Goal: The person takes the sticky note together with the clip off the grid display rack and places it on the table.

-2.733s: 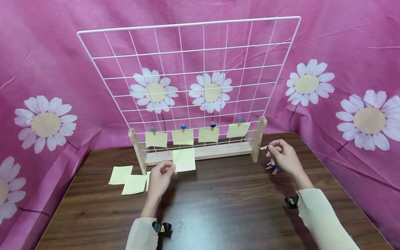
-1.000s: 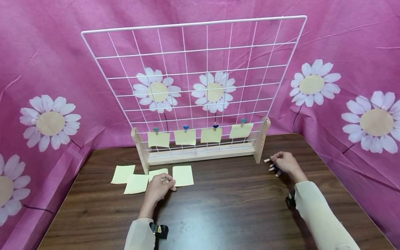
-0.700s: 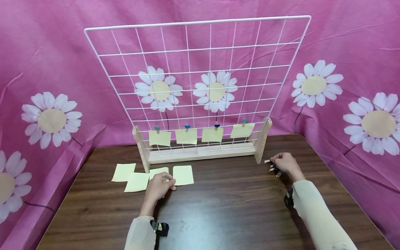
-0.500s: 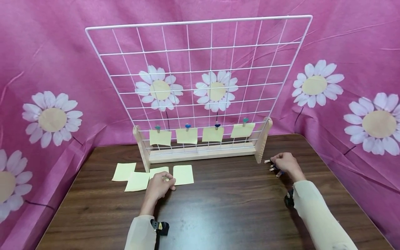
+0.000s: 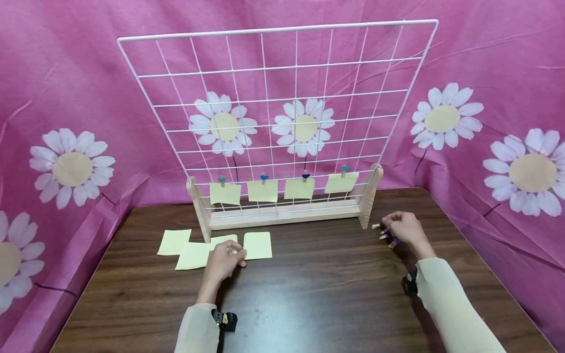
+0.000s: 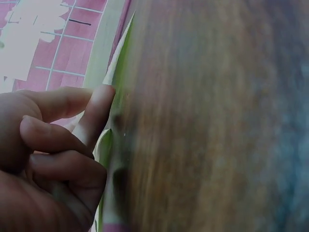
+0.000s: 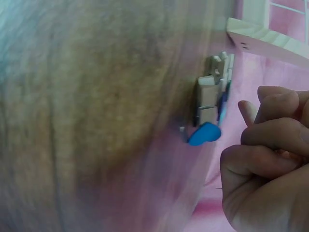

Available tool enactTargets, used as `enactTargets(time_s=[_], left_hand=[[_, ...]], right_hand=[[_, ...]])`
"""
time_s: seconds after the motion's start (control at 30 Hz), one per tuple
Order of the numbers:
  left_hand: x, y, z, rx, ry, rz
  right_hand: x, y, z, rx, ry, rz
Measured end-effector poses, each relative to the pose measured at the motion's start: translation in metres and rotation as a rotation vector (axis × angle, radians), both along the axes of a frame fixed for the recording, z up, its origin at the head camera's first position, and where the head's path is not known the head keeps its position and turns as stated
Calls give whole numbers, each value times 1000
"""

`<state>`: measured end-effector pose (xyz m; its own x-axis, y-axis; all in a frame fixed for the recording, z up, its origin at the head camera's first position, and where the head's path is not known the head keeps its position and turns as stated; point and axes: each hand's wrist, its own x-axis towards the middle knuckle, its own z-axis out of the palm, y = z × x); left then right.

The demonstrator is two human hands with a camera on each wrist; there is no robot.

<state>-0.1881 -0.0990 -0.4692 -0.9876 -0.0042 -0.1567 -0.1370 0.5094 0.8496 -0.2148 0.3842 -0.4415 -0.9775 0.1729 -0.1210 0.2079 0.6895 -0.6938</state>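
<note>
My left hand [image 5: 224,262] pinches the left edge of a pale yellow sticky note [image 5: 258,245], which lies nearly flat on the table; the left wrist view shows the note's edge [image 6: 120,58] rising from the fingertips. Under that hand is another sticky note [image 5: 220,242], partly hidden. My right hand [image 5: 403,228] hovers just above a small group of wooden clothespins [image 5: 386,234], fingers loosely curled, nothing visible in them. In the right wrist view, a gap separates the hand [image 7: 270,145] from the clothespins [image 7: 207,99], one bearing a blue heart [image 7: 205,134].
A white wire grid [image 5: 296,66] stands on a wooden base [image 5: 287,215]. Several sticky notes [image 5: 262,191] hang from it by heart-topped clothespins. Two more notes [image 5: 174,242] lie at the left. A pink floral cloth [image 5: 353,49] hangs behind the brown table [image 5: 309,294].
My left hand has lowered the sticky note from near the grid to the table. My right hand has put the clothespin it held down beside the others and lifted slightly just now.
</note>
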Motion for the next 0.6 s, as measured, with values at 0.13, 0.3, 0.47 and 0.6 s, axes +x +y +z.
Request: enactTargets(time_s=[0.13,0.3,0.47,0.6], left_hand=[[0,-1,1,0,12,15],[-1,1,4,-10,34,25],[-2,5,7,-1,63,20],[-2,7,9,-8,69,28]], right_hand=[[0,-3,6,71,57,26],[4,-7,15,78,123,59],[9,-13,27,59,172,71],[11,-17,35,56,196,100]])
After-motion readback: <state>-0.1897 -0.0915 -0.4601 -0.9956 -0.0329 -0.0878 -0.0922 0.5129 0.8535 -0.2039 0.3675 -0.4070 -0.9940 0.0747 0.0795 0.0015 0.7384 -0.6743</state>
